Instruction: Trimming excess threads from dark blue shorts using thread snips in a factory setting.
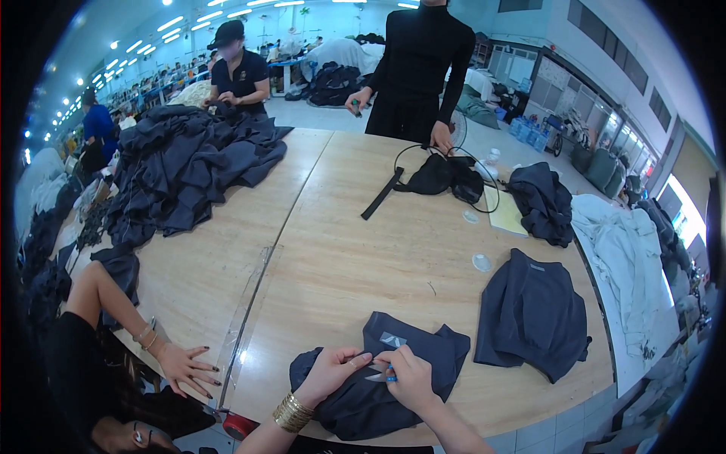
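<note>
A: In the head view, what are your hands doing?

B: Your right hand [410, 378] is gripping small blue-handled snips [391, 374], the blades pointing toward your left hand [333, 372]. Your left fingers are closing together at the cloth; I can't tell whether they are pinching a fold or a thread.

A: And where is the dark garment [446, 354] lying?

B: It is lying under both your hands, spreading past them on either side, with a shiny patch [392, 340] showing just ahead of your fingers. Its lower part is resting by the near edge of the tabletop [363, 261].

A: What is bounding your room on the left?

B: A seam [305, 185] is running away from you, left of your left hand. Beyond it a co-worker's hand [187, 368] is resting, fingers spreading.

A: And on the right?

B: A second garment [533, 318] is lying apart from yours, right of your right hand, with the table's right edge curving just beyond.

A: Ahead?

B: Pale wood is stretching from your garment to a black strapped piece [431, 178], where a person in black [420, 68] is standing at the far edge. Heaped cloth [189, 166] is filling the far left.
</note>
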A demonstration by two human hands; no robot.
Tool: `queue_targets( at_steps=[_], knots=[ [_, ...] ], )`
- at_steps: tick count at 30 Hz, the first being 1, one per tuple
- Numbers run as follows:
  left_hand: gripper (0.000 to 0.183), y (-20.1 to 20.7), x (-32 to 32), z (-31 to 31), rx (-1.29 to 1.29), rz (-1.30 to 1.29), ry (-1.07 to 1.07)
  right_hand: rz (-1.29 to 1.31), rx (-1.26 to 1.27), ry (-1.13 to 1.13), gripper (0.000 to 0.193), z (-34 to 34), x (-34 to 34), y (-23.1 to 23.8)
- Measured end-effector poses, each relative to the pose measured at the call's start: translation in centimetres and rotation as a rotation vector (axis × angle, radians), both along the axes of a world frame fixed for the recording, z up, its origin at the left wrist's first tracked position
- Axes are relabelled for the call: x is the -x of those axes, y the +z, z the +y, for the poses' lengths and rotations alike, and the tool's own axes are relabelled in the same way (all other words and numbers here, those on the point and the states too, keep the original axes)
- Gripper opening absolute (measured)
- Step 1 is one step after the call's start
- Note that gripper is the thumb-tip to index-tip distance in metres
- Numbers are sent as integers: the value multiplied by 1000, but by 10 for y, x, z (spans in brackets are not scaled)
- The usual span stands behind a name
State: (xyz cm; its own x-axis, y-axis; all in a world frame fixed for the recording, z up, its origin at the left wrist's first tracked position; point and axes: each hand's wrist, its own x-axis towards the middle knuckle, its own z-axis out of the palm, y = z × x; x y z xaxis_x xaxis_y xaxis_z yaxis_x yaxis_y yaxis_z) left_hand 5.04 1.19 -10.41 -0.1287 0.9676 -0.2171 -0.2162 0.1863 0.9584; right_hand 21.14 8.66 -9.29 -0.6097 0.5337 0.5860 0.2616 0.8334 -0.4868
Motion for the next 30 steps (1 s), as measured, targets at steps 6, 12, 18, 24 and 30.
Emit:
queue_targets(
  at_steps=[6,12,18,24,30],
  knots=[
    [20,9,2,-2,24,-103,31,65,67,-3,29,3,-2,9],
    [19,15,2,-3,68,-186,26,116,172,70,32,1,-5,13],
    [19,4,8,0,78,-179,-44,-4,41,179,37,8,-5,9],
    [20,8,10,2,74,-150,-37,-49,-78,134,35,15,1,11],
    [22,7,14,-3,120,-238,-9,146,156,49,32,5,3,10]
  ],
)
